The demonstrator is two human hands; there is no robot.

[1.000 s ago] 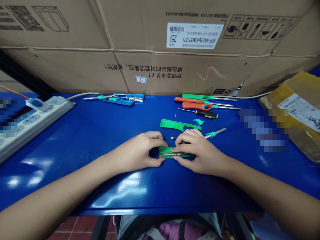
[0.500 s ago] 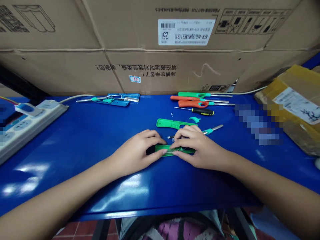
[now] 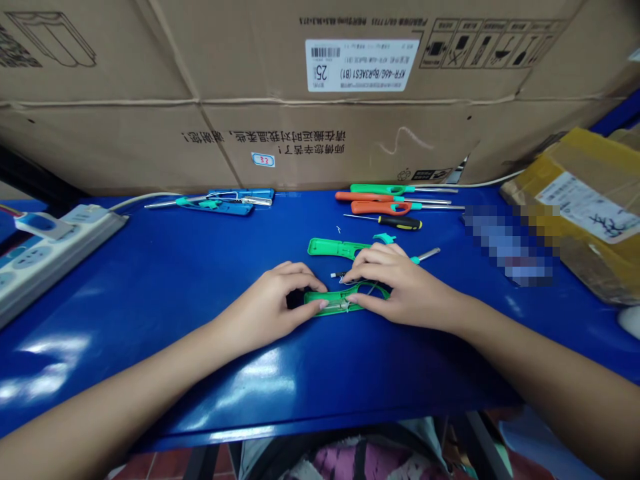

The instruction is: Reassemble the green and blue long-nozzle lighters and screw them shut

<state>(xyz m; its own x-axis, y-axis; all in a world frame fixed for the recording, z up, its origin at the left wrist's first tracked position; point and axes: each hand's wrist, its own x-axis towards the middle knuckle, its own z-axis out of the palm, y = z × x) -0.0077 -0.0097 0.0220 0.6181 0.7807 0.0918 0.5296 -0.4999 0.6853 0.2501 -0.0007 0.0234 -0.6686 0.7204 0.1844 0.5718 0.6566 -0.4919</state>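
Note:
One green lighter shell half [image 3: 314, 297] lies open side up on the blue table, with a clear fuel tank [image 3: 337, 305] in its hollow. My left hand [image 3: 280, 297] grips the shell's left end, thumb on the near side and fingers at the far side. At the trigger-loop end, my right hand [image 3: 395, 280] has its thumb over the shell's near edge and its fingers curled beyond the far edge. Just behind lies a small black igniter part [image 3: 339, 275] with thin wire. The other green shell half [image 3: 330, 248] rests farther back, partly covered by my right hand.
Behind are a turquoise trigger [image 3: 384, 238], a metal lighter tube [image 3: 429, 254], a yellow-black screwdriver [image 3: 400, 223] and assembled lighters [image 3: 380, 207]. Blue lighter parts [image 3: 225, 205] lie back left. A power strip [image 3: 55, 243] stands left, a taped box [image 3: 585, 200] right, a large carton [image 3: 260, 67] behind.
My right hand's fingers have moved back from the middle of the shell, so the clear tank and trigger loop show more. My left hand keeps its grip. The camera view has shifted slightly.

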